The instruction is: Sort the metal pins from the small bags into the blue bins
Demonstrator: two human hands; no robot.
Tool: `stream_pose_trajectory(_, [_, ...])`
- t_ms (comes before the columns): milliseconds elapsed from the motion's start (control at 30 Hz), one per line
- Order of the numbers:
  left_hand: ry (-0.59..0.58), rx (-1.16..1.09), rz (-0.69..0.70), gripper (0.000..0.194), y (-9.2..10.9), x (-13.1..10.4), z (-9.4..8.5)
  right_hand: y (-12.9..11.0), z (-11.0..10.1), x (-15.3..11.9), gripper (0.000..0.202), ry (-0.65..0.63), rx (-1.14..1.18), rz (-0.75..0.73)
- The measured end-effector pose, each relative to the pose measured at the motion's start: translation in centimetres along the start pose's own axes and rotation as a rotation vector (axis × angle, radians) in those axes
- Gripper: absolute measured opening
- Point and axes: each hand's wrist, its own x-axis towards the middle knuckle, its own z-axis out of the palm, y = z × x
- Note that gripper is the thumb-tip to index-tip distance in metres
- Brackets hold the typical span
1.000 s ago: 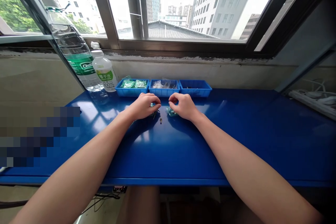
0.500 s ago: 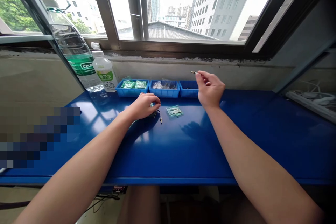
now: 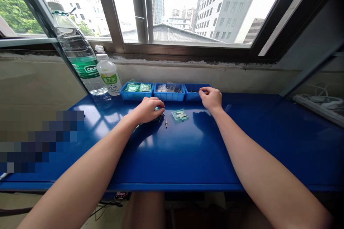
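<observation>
My left hand (image 3: 149, 110) rests low over the blue table, its fingers curled down. Bits of green plastic and several thin dark pins (image 3: 160, 117) show beneath its fingertips; what lies inside the grip is mostly hidden. Just right of these, one small pin-like metal part (image 3: 166, 123) with a brass-coloured band lies alone. Beyond it is a flat clear-green packet (image 3: 180, 115) with pale contents. My right hand (image 3: 211, 99) is closed in a pinch at the right blue bin (image 3: 189, 97), fingertips over its inside. A thin small metal pin (image 3: 195, 91) seems to stick out from them.
The left blue bin (image 3: 136, 96) holds green packets, and the middle blue bin (image 3: 169, 96) holds clear bags. A large water bottle (image 3: 80, 53) and a smaller white bottle (image 3: 109, 75) stand at the back left. A power strip (image 3: 319, 106) with cables lies far right.
My right hand has come down and slightly left from above the bins, bringing the pinched metal pin to the right bin. My left hand has stayed in place.
</observation>
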Motion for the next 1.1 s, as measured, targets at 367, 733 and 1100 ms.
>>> stream_pose_trajectory(367, [-0.074,0.037,-0.060,0.032,0.2,0.1,0.3,-3.2,2.0,-4.2,0.025,-0.424,0.025,-0.363])
stream_pose_trajectory(733, [-0.125,0.062,-0.059,0.031,0.2,0.1,0.3,-5.8,2.1,-6.4,0.025,-0.746,-0.053,-0.605])
stream_pose_trajectory(1100, [-0.119,0.083,-0.068,0.032,0.4,0.0,0.0,-7.8,1.6,-7.3,0.029,-0.810,-0.122,-0.678])
